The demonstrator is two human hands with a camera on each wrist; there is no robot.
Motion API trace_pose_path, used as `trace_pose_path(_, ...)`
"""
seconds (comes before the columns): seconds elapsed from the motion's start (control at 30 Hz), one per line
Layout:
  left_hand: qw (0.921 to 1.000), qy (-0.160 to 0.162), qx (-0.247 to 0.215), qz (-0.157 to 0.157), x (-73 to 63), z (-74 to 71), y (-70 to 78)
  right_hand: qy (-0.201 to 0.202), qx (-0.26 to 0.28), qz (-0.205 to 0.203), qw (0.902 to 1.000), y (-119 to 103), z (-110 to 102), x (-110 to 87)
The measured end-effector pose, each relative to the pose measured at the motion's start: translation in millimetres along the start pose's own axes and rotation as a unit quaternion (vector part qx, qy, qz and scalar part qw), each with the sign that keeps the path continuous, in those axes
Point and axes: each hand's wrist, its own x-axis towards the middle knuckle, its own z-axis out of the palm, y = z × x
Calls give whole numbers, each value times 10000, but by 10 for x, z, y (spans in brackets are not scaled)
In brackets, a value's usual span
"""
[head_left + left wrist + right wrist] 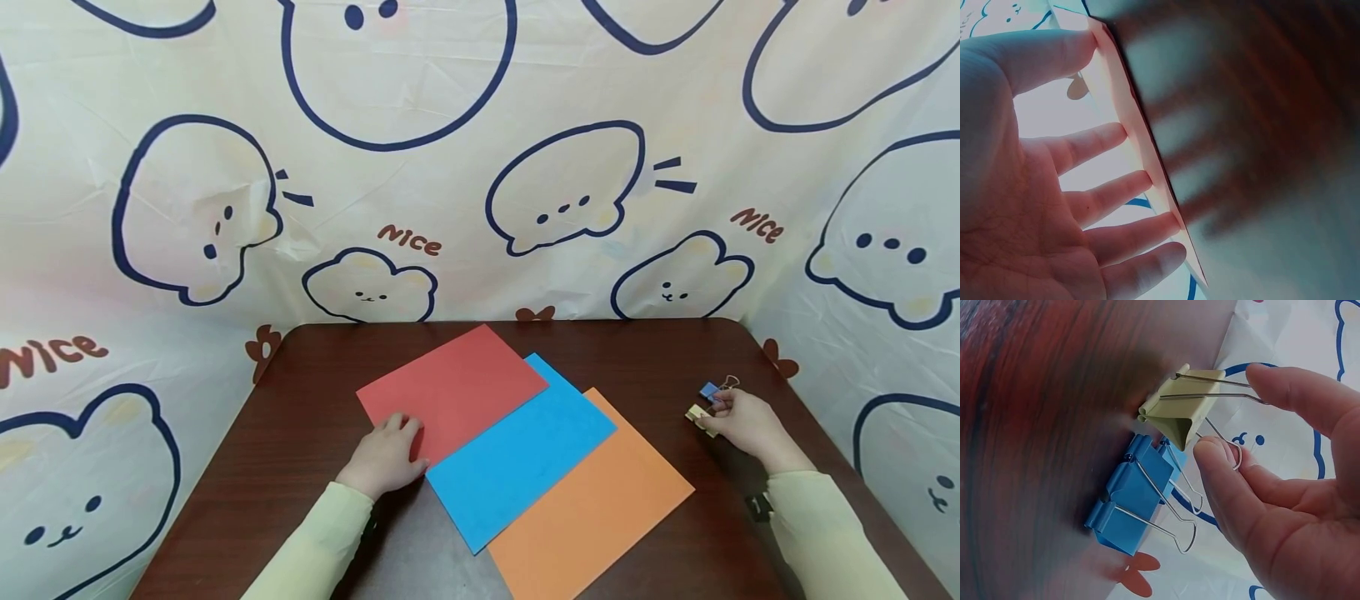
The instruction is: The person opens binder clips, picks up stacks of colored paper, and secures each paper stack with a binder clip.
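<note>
My left hand [384,457] rests at the near left part of a red paper sheet [457,396], its fingertips touching it. In the left wrist view those fingers [1107,194] are spread and mostly straight along the sheet's edge. A blue sheet [525,454] and an orange sheet [592,500] overlap beside the red one. At the right of the table, my right hand [753,429] pinches the wire handles of a yellow binder clip [1188,403] between thumb and fingers. Right beside that clip stand blue binder clips [1135,497], one partly hidden behind the other.
A dark brown wooden table [300,400] carries the sheets and clips. Behind it and at both sides hangs a pale curtain [465,200] printed with cartoon animals. The clips are near the table's right edge, apart from the sheets.
</note>
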Motion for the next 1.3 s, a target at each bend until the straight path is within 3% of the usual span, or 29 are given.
trace_pose_path(0.17, 10000, 3, -21, 11, 8, -1, -3, 107, 115, -23, 9999, -6, 5, -9)
trace_pose_path(0.43, 10000, -34, -7, -3, 18, 4, -6, 299, 34, -379, 9988, -10, 47, -34)
trace_pose_path(0.87, 10000, -75, 2, -58, -6, -5, -10, 82, 310, 3, 9995, -75, 106, -55)
trace_pose_path(1.3, 10000, -60, 18, -42, 17, 13, -8, 236, 678, 71, 9974, -73, 164, -107)
